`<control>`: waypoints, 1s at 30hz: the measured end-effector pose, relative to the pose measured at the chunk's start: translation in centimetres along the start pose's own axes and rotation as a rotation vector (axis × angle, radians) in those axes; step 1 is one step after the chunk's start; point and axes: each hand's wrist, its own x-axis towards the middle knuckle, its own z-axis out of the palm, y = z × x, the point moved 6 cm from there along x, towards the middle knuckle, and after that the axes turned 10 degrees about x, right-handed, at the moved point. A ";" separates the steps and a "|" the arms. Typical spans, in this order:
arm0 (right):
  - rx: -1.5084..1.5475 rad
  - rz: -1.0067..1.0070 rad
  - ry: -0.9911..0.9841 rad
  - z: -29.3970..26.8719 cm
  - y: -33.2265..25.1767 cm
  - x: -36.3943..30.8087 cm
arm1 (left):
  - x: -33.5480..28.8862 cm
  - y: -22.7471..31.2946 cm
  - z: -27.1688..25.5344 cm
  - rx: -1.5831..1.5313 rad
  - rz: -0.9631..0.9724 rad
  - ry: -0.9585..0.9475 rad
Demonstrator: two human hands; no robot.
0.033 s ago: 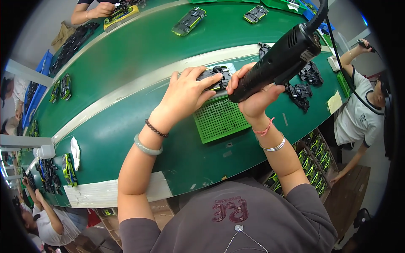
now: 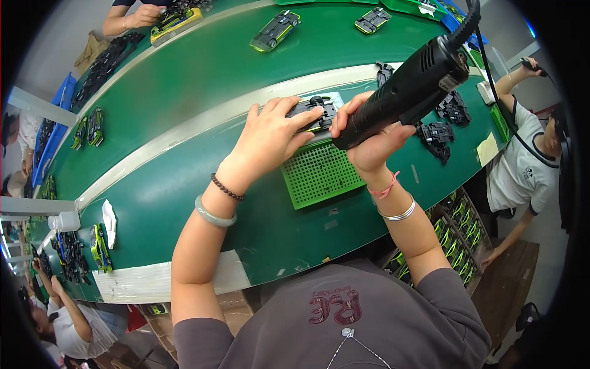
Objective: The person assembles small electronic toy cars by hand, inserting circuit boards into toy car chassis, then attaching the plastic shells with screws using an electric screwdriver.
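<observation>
On a green work table, a toy car lies upside down with its black underside facing up. My left hand is over its left part, fingers and thumb resting on it and holding it down. In a closed grip, my right hand carries a black electric screwdriver, slanted with its cable end up to the right. The screwdriver's tip is hidden behind my right hand, beside the car, so I cannot tell whether it touches. A green perforated basket sits just in front of the car.
Black chassis parts lie right of my right hand. Two upturned cars, one larger in view, rest across the pale divider strip. A black cable hangs at right. Co-workers sit around; a crate of green car bodies stands lower right.
</observation>
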 end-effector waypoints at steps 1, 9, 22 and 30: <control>0.002 -0.005 -0.002 0.0 0.0 0.0 | 0.0 0.0 0.0 -0.002 -0.001 -0.001; -0.012 0.001 0.014 -0.7 1.0 -0.2 | 0.0 -0.1 0.1 -0.006 -0.005 0.063; 0.014 -0.023 -0.015 0.3 -0.7 0.4 | -1.6 -3.9 -2.7 -0.306 -0.066 -0.008; 0.065 -0.069 -0.159 8.1 -1.8 3.8 | -2.4 -6.3 -1.4 -0.340 -0.094 -0.148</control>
